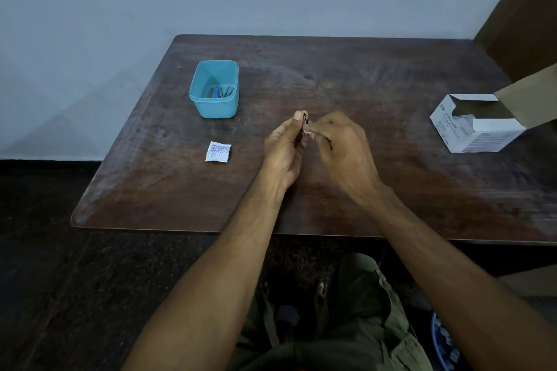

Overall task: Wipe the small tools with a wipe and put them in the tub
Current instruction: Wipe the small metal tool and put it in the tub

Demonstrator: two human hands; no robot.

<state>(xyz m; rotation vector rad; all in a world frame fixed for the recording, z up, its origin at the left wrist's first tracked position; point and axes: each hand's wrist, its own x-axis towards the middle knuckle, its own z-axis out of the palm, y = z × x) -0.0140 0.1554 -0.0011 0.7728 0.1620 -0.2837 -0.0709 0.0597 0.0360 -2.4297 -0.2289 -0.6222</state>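
Observation:
Over the middle of the brown table [391, 75], my left hand [283, 150] holds a small dark metal tool [305, 118] upright between thumb and fingers. My right hand [340, 144] pinches a small white wipe [307, 132] against the tool's lower part. Most of the tool is hidden by my fingers. A teal tub [224, 107] stands at the back left of the table, with several small tools [218, 91] lying in its bottom.
A torn white wipe wrapper [218, 152] lies flat on the table left of my hands. An open white box of wipes [479, 123] sits at the right edge, its flap raised. A wall runs behind the table. My knees show below the front edge.

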